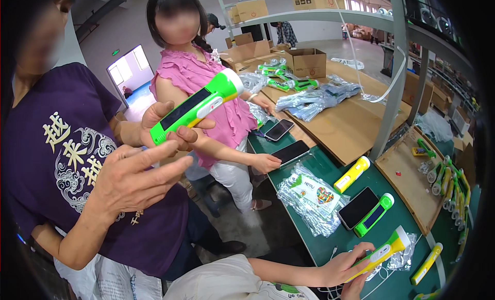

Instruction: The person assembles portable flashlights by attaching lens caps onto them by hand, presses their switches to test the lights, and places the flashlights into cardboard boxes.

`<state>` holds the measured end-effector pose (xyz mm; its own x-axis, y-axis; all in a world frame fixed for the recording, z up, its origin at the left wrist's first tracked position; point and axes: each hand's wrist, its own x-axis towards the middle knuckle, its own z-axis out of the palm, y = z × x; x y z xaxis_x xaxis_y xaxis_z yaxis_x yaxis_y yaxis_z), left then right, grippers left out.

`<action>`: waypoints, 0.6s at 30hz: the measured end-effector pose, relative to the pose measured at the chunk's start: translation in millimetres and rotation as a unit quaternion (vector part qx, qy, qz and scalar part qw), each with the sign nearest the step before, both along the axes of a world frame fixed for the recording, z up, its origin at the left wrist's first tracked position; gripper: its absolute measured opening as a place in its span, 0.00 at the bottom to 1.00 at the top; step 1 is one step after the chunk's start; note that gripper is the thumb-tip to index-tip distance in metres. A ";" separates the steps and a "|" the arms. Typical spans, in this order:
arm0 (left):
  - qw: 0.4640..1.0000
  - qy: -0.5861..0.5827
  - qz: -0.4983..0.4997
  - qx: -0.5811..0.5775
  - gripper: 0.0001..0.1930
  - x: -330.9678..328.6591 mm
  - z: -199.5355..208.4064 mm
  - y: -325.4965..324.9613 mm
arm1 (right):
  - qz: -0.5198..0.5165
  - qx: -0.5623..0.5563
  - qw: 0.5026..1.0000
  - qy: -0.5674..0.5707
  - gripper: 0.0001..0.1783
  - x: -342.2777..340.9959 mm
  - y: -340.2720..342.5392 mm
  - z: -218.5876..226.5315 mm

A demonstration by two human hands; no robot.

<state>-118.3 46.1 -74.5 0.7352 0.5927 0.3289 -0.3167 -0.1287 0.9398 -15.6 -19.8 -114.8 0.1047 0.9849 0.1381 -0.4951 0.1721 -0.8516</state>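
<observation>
At the lower right, my left hand (341, 266) grips a yellow and green flashlight (384, 252), its green and white head tilted up to the right. Only some fingers of my right hand (355, 288) show at the lower edge, closed about the flashlight's lower end. A clear plastic bag (403, 256) and a white cable (379, 276) lie beside it. Close by on the green table (314, 243) rest a dark phone-like device (359, 207), a green flashlight (375, 216) and a yellow flashlight (427, 264).
A co-worker in purple holds up a green flashlight (198, 108); another, in pink, touches a black-screened device (291, 152). Plastic bags (314, 199) and a yellow flashlight (352, 174) lie mid-table. A wooden tray (407, 181), metal shelf post (394, 88) and cardboard box (307, 63) stand beyond.
</observation>
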 end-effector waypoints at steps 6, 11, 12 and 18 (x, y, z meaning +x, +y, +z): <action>0.997 0.055 0.003 0.049 0.24 -6.2 19.2 2.9 | -0.050 -0.016 0.999 -0.005 0.43 -3.6 -1.5 -0.1; 0.997 0.066 -0.028 0.028 0.26 -8.2 28.0 4.5 | -0.088 -0.034 0.995 -0.010 0.39 -5.3 -7.0 0.8; 0.996 0.082 -0.042 0.014 0.27 -10.0 31.5 5.4 | -0.096 -0.038 0.995 -0.011 0.38 -6.2 -8.3 0.7; 0.994 0.063 -0.019 0.089 0.29 -8.1 28.0 8.4 | -0.138 -0.061 0.989 -0.011 0.35 -8.9 -17.0 -4.4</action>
